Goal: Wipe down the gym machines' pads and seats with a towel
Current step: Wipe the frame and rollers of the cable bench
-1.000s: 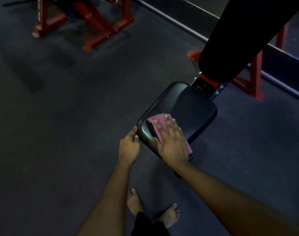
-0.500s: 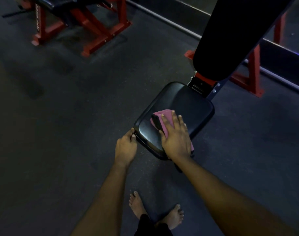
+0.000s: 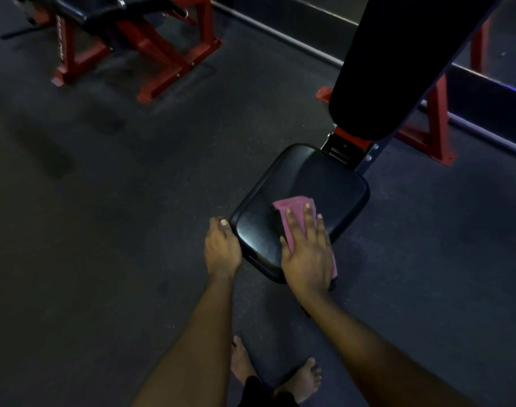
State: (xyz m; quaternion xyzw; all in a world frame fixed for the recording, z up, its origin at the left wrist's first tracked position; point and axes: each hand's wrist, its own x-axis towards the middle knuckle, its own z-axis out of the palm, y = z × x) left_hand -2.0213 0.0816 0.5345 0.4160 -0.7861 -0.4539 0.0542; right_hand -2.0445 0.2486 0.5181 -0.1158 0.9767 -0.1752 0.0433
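A black padded seat (image 3: 318,183) of a red-framed bench lies below me in the head view. On its near right part lies a folded pink towel (image 3: 292,207). My right hand (image 3: 308,251) presses flat on the towel, fingers straight and spread. My left hand (image 3: 221,249) rests against the seat's near left edge, thumb on the rim; its fingers are hidden under the edge. The black back pad (image 3: 398,69) slopes up to the right behind the seat.
Another red-framed machine (image 3: 151,45) with a black pad stands at the far left. A red frame leg (image 3: 436,127) stands behind the bench on the right, by a low rail (image 3: 280,33) along the wall. Dark rubber floor (image 3: 104,230) spreads to the left. My bare feet (image 3: 277,374) stand just below the seat.
My right hand has slid the pink towel forward and to the right across the seat. My left hand has stayed at the seat's left edge.
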